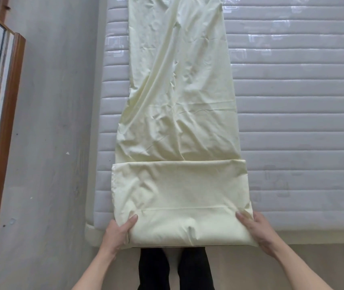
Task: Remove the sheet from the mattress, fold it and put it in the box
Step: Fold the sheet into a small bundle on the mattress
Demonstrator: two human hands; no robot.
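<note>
Left hand (118,232) grips the near-left corner of the folded sheet (179,122), right hand (257,231) pinches the near-right corner (both equally close); the pale strip runs lengthwise away across the mattress (303,101), so the next fold probably goes forward

Both hands grip the near end of the sheet (179,126)

The left hand (118,233) clasps the sheet's near left corner, thumb lying on top; the right hand (258,231) clasps its near right corner likewise, both forearms reaching forward from below.
</note>
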